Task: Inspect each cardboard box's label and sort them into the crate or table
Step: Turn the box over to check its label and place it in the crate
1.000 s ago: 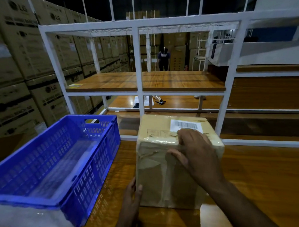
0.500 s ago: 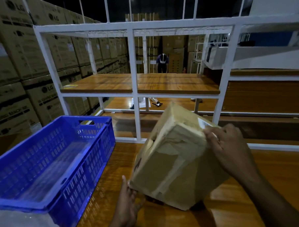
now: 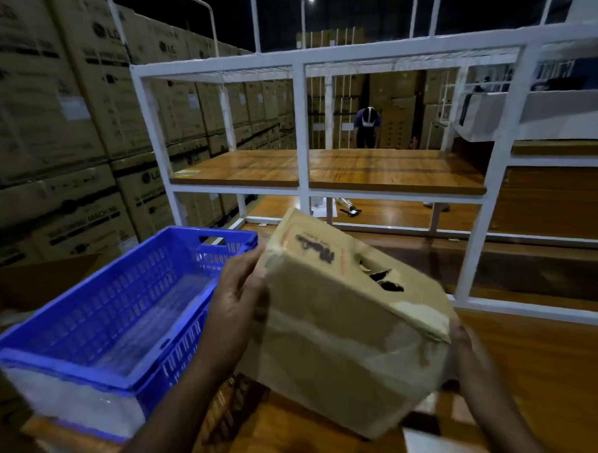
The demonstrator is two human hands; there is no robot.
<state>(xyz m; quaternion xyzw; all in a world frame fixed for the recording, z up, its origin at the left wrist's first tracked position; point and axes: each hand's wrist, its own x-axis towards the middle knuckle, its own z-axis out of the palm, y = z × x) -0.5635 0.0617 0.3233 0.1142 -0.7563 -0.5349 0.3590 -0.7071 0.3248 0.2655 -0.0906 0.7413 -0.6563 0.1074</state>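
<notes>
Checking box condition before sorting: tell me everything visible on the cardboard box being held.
The cardboard box is plain brown, creased and patched with wide tape. Its upper face carries dark script printing and a torn, ragged hole. No barcode label shows. It is tilted, held above the wooden table just right of the blue crate. The left hand grips its left edge; the right hand holds its right corner.

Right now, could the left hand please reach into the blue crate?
Probably yes: the blue crate lies open-topped just beside the left hand, nothing between them, though that hand grips the cardboard box.
</notes>
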